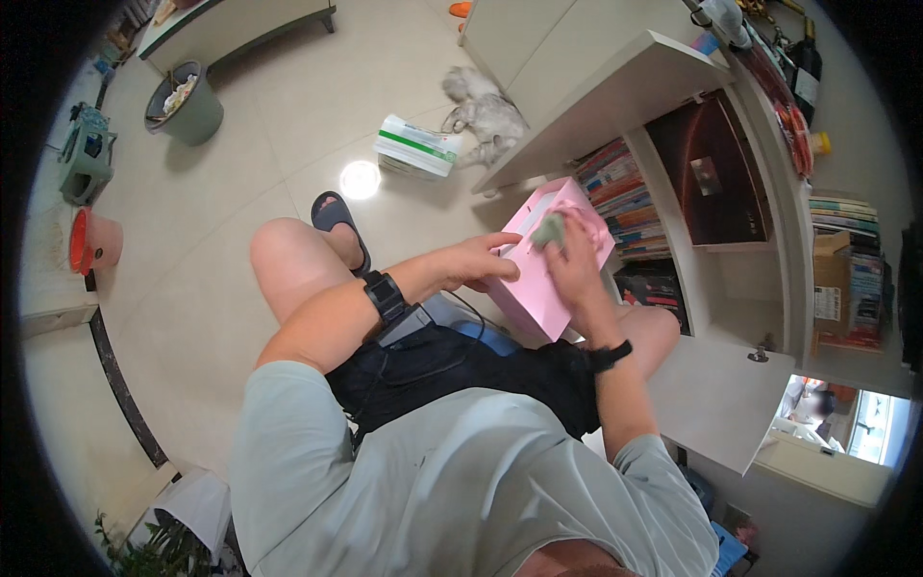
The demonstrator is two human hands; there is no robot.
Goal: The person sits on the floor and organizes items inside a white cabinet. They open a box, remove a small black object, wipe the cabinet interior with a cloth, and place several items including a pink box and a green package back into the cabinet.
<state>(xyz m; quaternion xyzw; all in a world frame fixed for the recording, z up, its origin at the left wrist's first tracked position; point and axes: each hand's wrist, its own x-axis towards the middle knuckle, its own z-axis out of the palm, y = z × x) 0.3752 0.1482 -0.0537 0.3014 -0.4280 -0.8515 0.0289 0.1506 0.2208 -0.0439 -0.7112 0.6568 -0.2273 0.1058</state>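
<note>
A pink gift box [530, 296] rests tilted over my lap, close to the open cabinet. My left hand [479, 263] grips its left edge, with the thumb on the pink face and fingers at the rim. Bunched in my right hand [577, 270] is a grey-green cloth [548, 231], which lies against the box. A pink ribbon [593, 225] shows beside the right fingers, slightly blurred. Part of the box's upper face is hidden behind the cloth and hand.
The open cabinet [743, 288] on the right holds rows of books [624, 198] and a dark box [710, 173]. A grey cat [490, 119] lies on the tiled floor by a white-and-green package [418, 148]. A grey bin [189, 108] stands farther left.
</note>
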